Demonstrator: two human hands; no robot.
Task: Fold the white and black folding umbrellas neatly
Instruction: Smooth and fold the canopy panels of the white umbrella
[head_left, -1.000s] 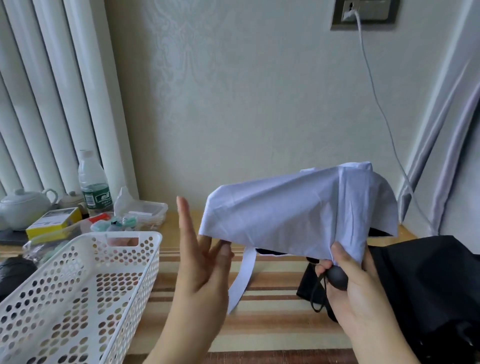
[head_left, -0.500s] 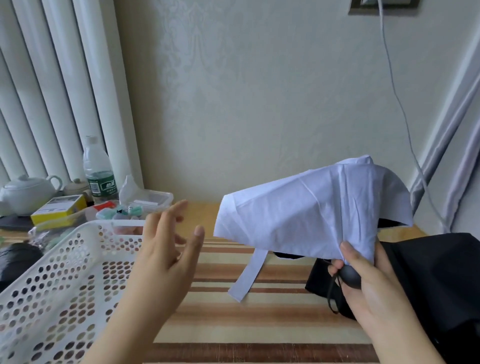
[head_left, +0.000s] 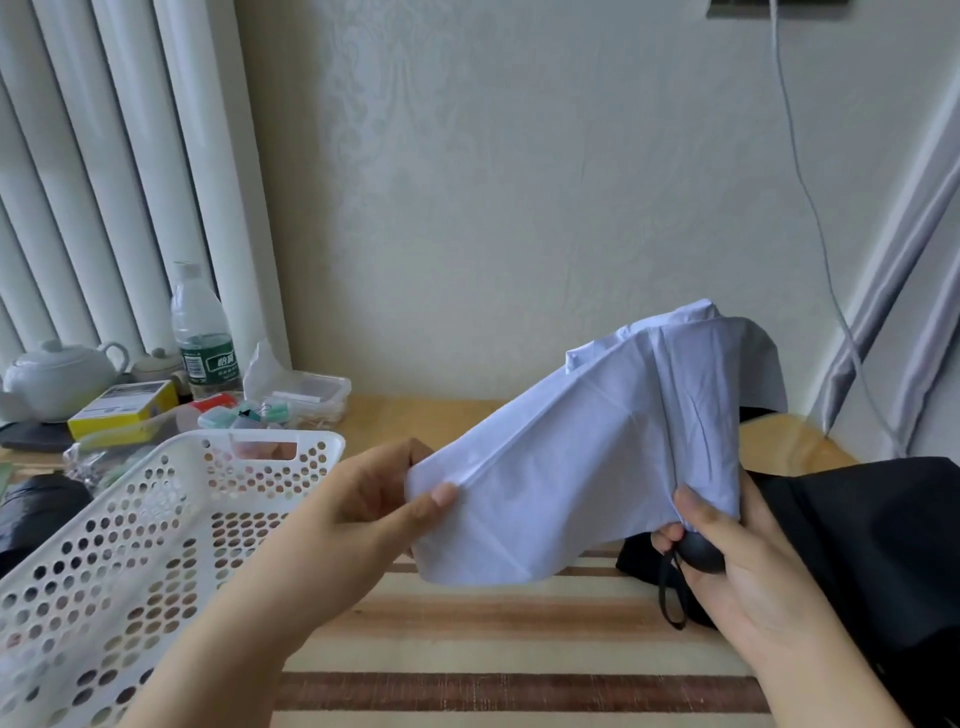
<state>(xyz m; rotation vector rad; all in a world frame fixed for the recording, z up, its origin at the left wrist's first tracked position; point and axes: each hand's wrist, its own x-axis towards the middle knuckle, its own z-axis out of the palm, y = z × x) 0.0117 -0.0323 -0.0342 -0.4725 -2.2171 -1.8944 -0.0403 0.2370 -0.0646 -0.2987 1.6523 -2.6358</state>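
The white umbrella (head_left: 597, 457) hangs in the air over the table, its loose canopy spread between both hands. My left hand (head_left: 374, 499) pinches the canopy's left edge between thumb and fingers. My right hand (head_left: 727, 551) grips the umbrella's round black handle, and a black wrist loop dangles below it. The black umbrella (head_left: 872, 551) lies crumpled on the table at the right, partly behind my right hand.
A white perforated basket (head_left: 171, 519) stands at the left on the striped table mat (head_left: 519, 654). Behind it sit a teapot (head_left: 57, 379), a water bottle (head_left: 202, 338), a yellow box and small containers. A cable (head_left: 810, 208) hangs down the wall at the right.
My left hand moved right from open air and took hold of the canopy's left edge. The canopy has been drawn out lower and wider, and the hanging strap is now hidden.
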